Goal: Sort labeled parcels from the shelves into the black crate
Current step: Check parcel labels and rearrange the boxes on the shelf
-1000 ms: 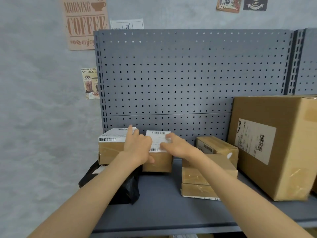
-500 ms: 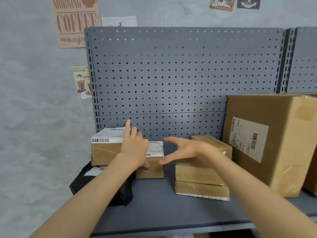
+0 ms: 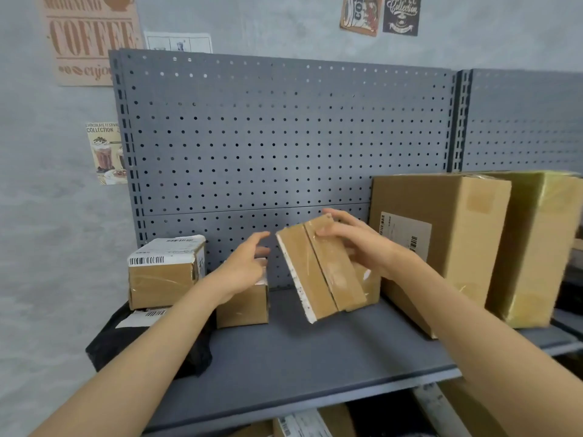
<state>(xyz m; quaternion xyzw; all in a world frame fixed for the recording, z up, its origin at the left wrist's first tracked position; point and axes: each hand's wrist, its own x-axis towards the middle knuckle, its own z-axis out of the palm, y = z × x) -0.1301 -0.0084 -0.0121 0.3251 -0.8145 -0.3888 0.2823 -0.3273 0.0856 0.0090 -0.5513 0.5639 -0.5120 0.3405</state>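
Two bare forearms, no sleeves, watch or rings visible, end in the left hand (image 3: 243,269) and right hand (image 3: 362,244).

At the centre of the frame the right hand (image 3: 362,244) grips a flat taped parcel (image 3: 318,272), tilted, its lower corner above the grey shelf (image 3: 299,357). The left hand (image 3: 243,266), fingers straight, rests over a small box (image 3: 243,305). At lower left a labelled box (image 3: 164,272) sits on a black bag (image 3: 126,345); a large carton (image 3: 441,247) stands at right.
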